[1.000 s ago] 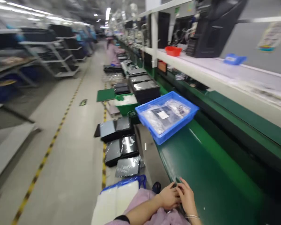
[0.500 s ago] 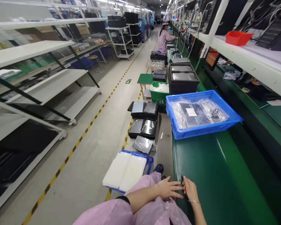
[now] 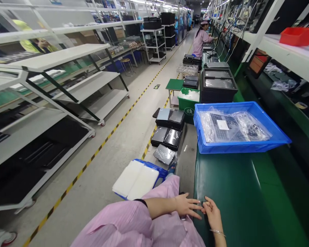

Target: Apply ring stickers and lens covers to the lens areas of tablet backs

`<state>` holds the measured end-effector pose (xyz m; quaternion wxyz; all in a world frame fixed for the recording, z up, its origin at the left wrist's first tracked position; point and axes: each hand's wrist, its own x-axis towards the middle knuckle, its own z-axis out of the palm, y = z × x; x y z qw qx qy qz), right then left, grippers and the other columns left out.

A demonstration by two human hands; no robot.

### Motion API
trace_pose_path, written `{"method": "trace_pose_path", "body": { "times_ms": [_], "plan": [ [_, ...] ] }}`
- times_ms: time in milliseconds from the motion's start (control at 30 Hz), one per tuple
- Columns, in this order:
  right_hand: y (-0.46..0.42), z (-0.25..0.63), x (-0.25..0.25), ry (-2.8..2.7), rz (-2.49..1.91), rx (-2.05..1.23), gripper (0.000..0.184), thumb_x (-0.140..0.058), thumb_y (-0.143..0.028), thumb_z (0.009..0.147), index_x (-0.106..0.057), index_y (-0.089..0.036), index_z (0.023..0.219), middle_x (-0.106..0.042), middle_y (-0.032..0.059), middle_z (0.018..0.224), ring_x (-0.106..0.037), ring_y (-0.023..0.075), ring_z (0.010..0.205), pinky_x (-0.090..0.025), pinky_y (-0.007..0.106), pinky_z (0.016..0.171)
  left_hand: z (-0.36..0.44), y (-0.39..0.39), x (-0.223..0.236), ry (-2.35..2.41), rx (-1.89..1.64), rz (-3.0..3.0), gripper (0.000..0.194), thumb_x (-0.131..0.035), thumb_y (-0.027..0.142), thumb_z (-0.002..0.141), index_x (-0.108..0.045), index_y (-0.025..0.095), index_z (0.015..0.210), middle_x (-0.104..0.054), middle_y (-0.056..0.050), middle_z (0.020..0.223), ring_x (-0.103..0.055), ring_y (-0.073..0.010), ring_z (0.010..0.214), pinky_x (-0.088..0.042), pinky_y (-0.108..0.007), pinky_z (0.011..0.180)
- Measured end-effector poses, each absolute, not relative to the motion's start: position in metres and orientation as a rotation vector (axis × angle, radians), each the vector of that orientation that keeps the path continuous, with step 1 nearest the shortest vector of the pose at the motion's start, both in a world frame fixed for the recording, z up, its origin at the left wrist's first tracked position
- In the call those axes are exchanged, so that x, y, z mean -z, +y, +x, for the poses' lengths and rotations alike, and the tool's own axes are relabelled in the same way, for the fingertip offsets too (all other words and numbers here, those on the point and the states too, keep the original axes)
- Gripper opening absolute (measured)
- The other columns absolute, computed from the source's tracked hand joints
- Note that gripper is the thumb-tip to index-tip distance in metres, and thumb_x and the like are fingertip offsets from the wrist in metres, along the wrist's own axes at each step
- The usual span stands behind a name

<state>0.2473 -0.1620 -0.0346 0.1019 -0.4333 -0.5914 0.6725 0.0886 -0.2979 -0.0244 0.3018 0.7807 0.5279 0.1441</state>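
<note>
My left hand (image 3: 186,205) rests at the near edge of the green conveyor belt (image 3: 229,192), fingers stretched out toward my right hand. My right hand (image 3: 213,214) lies on the belt edge with its fingers loosely bent, fingertips meeting those of the left. Neither hand holds anything I can see. A bracelet sits on my right wrist. My pink sleeves and lap fill the bottom of the view. Farther up the belt stands a blue plastic tray (image 3: 260,145) holding a bagged dark keyboard-like part and a bag of small pieces.
Stacks of black trays (image 3: 217,85) stand beyond the blue one. On the floor to the left lie dark flat panels (image 3: 168,128), a green bin (image 3: 187,104) and white foam sheets (image 3: 135,180). White shelving racks (image 3: 67,85) line the aisle. A person in pink (image 3: 201,39) works far ahead.
The camera has swung left and steadied, showing more of the aisle and racks. My hands stay at the belt edge; the left fingers have spread flat.
</note>
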Motion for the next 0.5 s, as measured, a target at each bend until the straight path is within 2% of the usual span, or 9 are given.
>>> {"method": "trace_pose_path", "body": {
  "times_ms": [167, 233, 300, 400, 500],
  "plan": [
    [-0.156, 0.251, 0.029, -1.585, -1.295, -2.087, 0.066, -0.071, -0.068, 0.055, -0.065, -0.015, 0.095, -0.07, 0.0089, 0.083, -0.068, 0.025, 0.075, -0.056, 0.035, 0.066, 0.087, -0.297, 0.022, 1.371, -0.43, 2.04, 0.059, -0.043, 0.021, 0.087, -0.031, 0.043, 0.14, -0.031, 0.003, 0.151, -0.022, -0.0201, 0.142, -0.029, -0.059, 0.105],
    [-0.153, 0.252, 0.027, -1.535, -1.301, -2.104, 0.066, -0.071, -0.068, 0.056, -0.065, -0.015, 0.095, -0.07, 0.0085, 0.083, -0.068, 0.025, 0.077, -0.056, 0.037, 0.07, 0.086, -0.298, 0.022, 1.362, -0.46, 2.024, 0.06, -0.044, 0.02, 0.086, -0.03, 0.045, 0.139, -0.033, 0.004, 0.15, -0.024, -0.0202, 0.141, -0.03, -0.058, 0.105],
    [-0.152, 0.252, 0.025, -1.502, -1.323, -2.096, 0.065, -0.072, -0.067, 0.056, -0.065, -0.016, 0.095, -0.068, 0.0044, 0.073, -0.067, 0.0216, 0.068, -0.056, 0.034, 0.065, 0.086, -0.297, 0.021, 1.358, -0.487, 2.007, 0.062, -0.047, 0.018, 0.085, -0.032, 0.048, 0.137, -0.037, 0.006, 0.149, -0.027, -0.0205, 0.14, -0.032, -0.057, 0.105],
    [-0.153, 0.248, 0.021, -1.478, -1.373, -2.07, 0.061, -0.074, -0.063, 0.056, -0.067, -0.015, 0.094, -0.058, -0.0027, 0.053, -0.057, 0.0155, 0.046, -0.05, 0.027, 0.045, 0.085, -0.296, 0.017, 1.362, -0.513, 1.98, 0.059, -0.052, 0.016, 0.084, -0.04, 0.049, 0.132, -0.042, 0.006, 0.146, -0.034, -0.0205, 0.137, -0.033, -0.053, 0.106],
    [-0.156, 0.24, 0.019, -1.446, -1.398, -2.062, 0.056, -0.078, -0.058, 0.054, -0.068, -0.016, 0.089, -0.054, -0.0037, 0.048, -0.052, 0.014, 0.04, -0.045, 0.026, 0.039, 0.071, -0.298, 0.015, 1.477, -0.53, 1.899, 0.051, -0.056, 0.019, 0.085, -0.047, 0.039, 0.13, -0.043, -0.001, 0.145, -0.04, -0.0222, 0.133, -0.035, -0.048, 0.107]
  ]
}}
